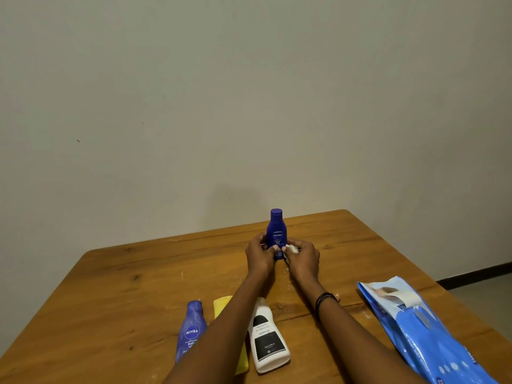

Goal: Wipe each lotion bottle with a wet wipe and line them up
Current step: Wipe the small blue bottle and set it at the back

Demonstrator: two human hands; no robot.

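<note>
1. Head view: wooden table (110, 286) set against a plain wall.
2. Blue wipes pack (424, 328): lies flat along the right edge, toward the near right corner, with its flap lifted.
3. White bottle (267, 339), large blue bottle (191, 328) and yellow bottle (221, 303): lying down side by side at the near edge, partly covered by the left forearm.
4. Left hand (259, 254): fingers curled round the lower body of the small blue bottle (276, 228).
5. Right hand (303, 257): fingers closed on a bunched wet wipe (293, 249), held against the bottle's lower right side.
6. Small blue bottle: upright, cap on, mid-table toward the far edge.
</note>
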